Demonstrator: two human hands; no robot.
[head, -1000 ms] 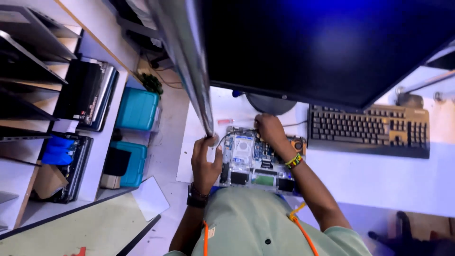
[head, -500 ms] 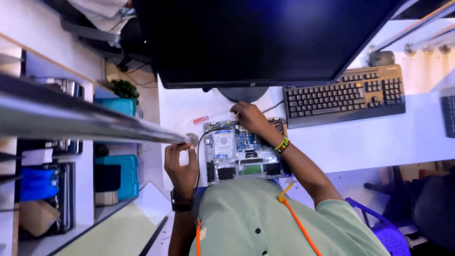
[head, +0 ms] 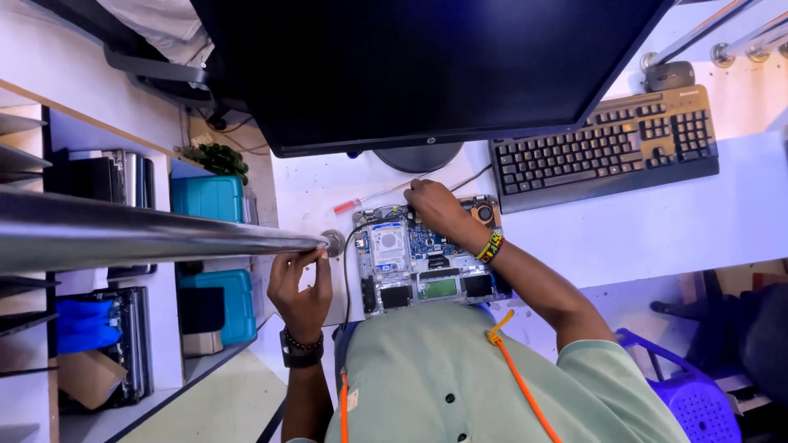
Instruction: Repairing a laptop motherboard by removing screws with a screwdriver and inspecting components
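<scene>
The right hand [head: 435, 209] has stayed pressing the opened laptop's bare circuit board [head: 423, 254]; the left hand [head: 300, 283] seemingly now pinches something tiny.

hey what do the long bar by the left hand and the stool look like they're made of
Bar: probably polished metal, since it is silver-grey with long bright reflections; the left hand touches its end. Stool: likely moulded plastic, in even glossy purple-blue with a perforated seat.
</scene>
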